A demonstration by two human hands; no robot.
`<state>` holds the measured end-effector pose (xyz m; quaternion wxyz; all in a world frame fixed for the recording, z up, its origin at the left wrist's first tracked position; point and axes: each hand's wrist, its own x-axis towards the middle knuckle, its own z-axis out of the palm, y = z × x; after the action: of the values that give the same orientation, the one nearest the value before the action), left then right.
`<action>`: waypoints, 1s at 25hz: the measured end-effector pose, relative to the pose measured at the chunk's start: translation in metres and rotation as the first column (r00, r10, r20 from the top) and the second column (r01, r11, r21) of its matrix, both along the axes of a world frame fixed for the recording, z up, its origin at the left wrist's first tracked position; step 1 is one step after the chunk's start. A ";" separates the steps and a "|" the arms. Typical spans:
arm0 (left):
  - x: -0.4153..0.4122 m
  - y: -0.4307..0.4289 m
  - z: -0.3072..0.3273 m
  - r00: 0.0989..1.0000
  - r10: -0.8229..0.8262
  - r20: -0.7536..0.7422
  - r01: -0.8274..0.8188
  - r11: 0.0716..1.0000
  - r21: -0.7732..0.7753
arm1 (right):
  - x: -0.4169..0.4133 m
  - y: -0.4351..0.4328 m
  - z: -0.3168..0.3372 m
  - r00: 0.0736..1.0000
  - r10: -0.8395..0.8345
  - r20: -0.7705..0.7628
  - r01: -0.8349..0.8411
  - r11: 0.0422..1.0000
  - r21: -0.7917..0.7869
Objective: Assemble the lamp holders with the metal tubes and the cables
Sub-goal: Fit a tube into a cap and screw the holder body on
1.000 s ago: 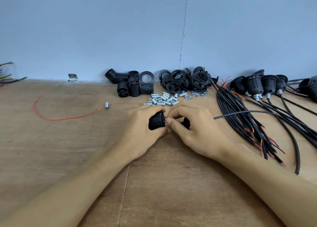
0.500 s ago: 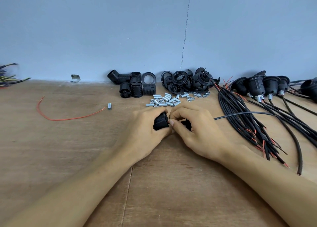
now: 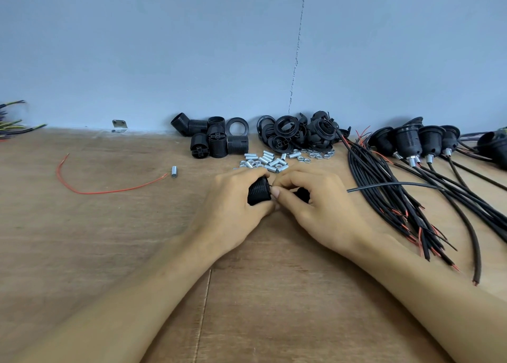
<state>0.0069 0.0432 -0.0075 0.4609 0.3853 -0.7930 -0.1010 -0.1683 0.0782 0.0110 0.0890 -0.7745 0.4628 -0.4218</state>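
Mid-table [image 3: 82,239], our left grip [image 3: 233,206] curls round a black lamp holder [image 3: 258,194]; our right grip [image 3: 321,209] pinches the cable [image 3: 389,184] at its narrow end.

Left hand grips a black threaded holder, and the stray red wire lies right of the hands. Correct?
No: the head view shows the red wire lying to the left of the left hand, not the right. That hand does grip the black threaded holder.

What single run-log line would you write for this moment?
stage: mid-assembly | left hand: grips threaded lamp holder | right hand: holds black part, cable trailing right | metal tubes: loose behind hands
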 end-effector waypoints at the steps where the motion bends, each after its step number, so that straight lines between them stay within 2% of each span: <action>1: 0.000 -0.002 0.000 1.000 0.014 0.008 -0.014 1.000 0.006 | 0.000 0.000 0.001 1.000 -0.019 0.004 0.019 1.000 -0.003; 4: 0.003 -0.003 -0.003 0.999 0.021 0.033 -0.022 0.999 0.032 | -0.005 0.002 0.009 0.999 -0.022 -0.041 0.023 0.999 0.030; 6: 0.008 -0.002 -0.003 0.998 0.038 0.057 -0.040 0.999 0.024 | -0.015 0.000 0.017 0.982 -0.009 -0.188 0.035 0.991 0.132; 9: 0.015 -0.001 0.000 0.991 0.092 0.100 -0.101 0.991 0.085 | -0.032 -0.003 0.027 0.914 -0.027 -0.404 0.151 0.949 0.278; 13: 0.019 0.001 0.003 0.985 0.113 0.132 -0.130 0.983 0.130 | -0.029 -0.003 0.029 0.883 -0.016 -0.470 0.161 0.950 0.269; 17: 0.015 0.004 0.002 0.986 0.046 0.160 -0.075 0.981 0.179 | -0.023 -0.004 0.021 0.893 0.009 -0.450 0.088 0.977 0.194; 22: 0.020 0.004 0.002 0.991 0.008 0.132 -0.037 0.975 0.221 | -0.030 -0.008 0.014 0.991 0.028 -0.129 0.018 0.937 0.348; 25: 0.021 0.006 0.005 0.994 -0.011 0.113 -0.012 0.981 0.193 | -0.033 -0.009 0.015 0.997 0.061 -0.046 -0.039 0.925 0.379</action>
<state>0.0276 0.0489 -0.0020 0.3754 0.4335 -0.8044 -0.1552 -0.2018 0.0690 0.0258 0.2339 -0.7662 0.5177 -0.3002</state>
